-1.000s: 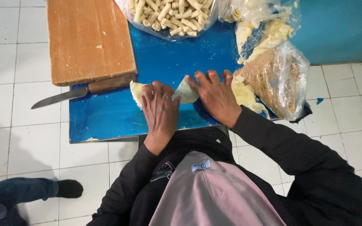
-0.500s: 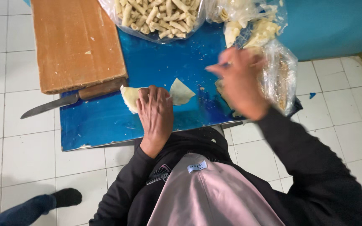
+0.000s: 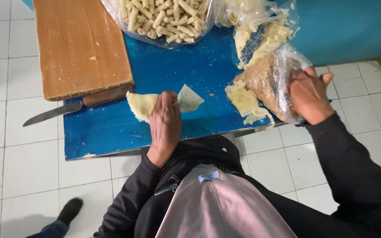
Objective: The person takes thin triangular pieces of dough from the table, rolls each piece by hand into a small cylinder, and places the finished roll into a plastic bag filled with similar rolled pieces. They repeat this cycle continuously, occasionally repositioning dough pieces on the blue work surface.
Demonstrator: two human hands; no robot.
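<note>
Long black sleeves (image 3: pixel 345 163) reaching both wrists, black top with a small pale chest print, mauve-grey headscarf (image 3: pixel 221 205) with small white tag

Even, moderately bright indoor light from overhead, soft short shadows beneath the blue table (image 3: pixel 111 136) and wooden board (image 3: pixel 80 48), mild sheen on the clear plastic bags (image 3: pixel 287 57), sharp focus at centre, slight wide-angle stretch at the edges, no motion blur evident.
</note>
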